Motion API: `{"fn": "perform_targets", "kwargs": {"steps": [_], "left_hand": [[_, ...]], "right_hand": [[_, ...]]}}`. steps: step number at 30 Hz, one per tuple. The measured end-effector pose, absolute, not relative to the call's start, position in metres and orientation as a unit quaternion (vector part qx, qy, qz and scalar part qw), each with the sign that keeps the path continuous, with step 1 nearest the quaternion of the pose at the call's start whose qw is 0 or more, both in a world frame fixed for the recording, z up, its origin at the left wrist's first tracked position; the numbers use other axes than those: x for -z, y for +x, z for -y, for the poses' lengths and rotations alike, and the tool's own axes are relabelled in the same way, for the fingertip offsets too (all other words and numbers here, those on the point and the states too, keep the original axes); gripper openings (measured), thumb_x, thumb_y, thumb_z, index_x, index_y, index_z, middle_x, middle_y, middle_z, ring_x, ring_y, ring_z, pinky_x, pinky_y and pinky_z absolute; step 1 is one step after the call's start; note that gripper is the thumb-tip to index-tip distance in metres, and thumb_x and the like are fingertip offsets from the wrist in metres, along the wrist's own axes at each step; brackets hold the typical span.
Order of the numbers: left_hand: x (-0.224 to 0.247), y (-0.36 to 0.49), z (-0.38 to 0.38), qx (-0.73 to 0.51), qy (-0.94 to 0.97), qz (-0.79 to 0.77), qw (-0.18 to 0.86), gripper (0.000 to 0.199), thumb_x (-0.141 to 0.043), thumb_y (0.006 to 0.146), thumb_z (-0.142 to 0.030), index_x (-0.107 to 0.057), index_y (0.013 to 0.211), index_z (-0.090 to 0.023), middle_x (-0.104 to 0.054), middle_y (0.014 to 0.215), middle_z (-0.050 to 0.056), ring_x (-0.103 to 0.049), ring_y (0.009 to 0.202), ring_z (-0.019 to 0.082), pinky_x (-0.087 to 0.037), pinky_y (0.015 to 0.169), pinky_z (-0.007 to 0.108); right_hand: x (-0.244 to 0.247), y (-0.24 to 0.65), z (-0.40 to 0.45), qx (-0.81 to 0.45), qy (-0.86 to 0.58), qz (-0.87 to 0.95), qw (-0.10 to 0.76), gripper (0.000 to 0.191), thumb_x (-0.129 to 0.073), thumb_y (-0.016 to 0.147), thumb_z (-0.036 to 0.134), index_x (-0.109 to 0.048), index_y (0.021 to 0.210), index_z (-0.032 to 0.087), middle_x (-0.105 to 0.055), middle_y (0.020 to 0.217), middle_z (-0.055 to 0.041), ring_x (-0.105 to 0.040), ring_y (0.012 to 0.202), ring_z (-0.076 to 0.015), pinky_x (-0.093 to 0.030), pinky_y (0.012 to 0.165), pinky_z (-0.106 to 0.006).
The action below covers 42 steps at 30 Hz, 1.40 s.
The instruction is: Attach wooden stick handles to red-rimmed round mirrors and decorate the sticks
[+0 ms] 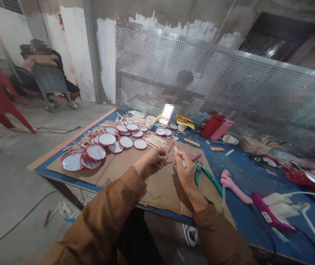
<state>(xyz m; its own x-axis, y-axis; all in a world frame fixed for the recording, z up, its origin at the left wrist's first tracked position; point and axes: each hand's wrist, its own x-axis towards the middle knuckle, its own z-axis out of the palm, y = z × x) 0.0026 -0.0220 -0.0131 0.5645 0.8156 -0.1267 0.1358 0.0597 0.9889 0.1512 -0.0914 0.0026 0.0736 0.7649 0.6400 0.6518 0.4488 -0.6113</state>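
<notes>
Above a cardboard sheet (pixel 157 184) on the blue table, my left hand (pixel 157 157) pinches a thin wooden stick (pixel 170 148) that points up and right. Close by on the right, my right hand (pixel 184 165) is closed around a white pen-like tube (pixel 180 156), its tip near the stick. A pile of wooden sticks (pixel 156 140) lies just behind my left hand. Round red-rimmed discs (pixel 95 152) are heaped on the left part of the cardboard. Green-handled pliers (pixel 208 176) rest to the right of my right hand.
A pink glue gun (pixel 234 187) and a purple power strip (pixel 270 213) lie at the right. Red and pink bottles (pixel 212 125) lean by the perforated metal panel (pixel 215 73). A person sits on a grey chair (pixel 51 81) at the back left.
</notes>
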Motion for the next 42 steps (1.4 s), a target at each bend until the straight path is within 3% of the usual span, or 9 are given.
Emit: {"fn": "perform_targets", "kwargs": {"steps": [42], "left_hand": [[0.011,0.002,0.021,-0.259,0.627,-0.390,0.623,0.009,-0.057,0.079,-0.013,-0.049,0.074,-0.016,-0.052,0.044,-0.004,-0.054,0.038,0.009,-0.045,0.044,0.018]], "right_hand": [[-0.001,0.150,0.090,-0.057,-0.517,0.681,0.516,0.027,-0.046,0.094,0.040,-0.061,0.082,0.021,-0.061,0.069,-0.0015,-0.057,0.068,-0.0178,-0.044,0.066,-0.029]]}}
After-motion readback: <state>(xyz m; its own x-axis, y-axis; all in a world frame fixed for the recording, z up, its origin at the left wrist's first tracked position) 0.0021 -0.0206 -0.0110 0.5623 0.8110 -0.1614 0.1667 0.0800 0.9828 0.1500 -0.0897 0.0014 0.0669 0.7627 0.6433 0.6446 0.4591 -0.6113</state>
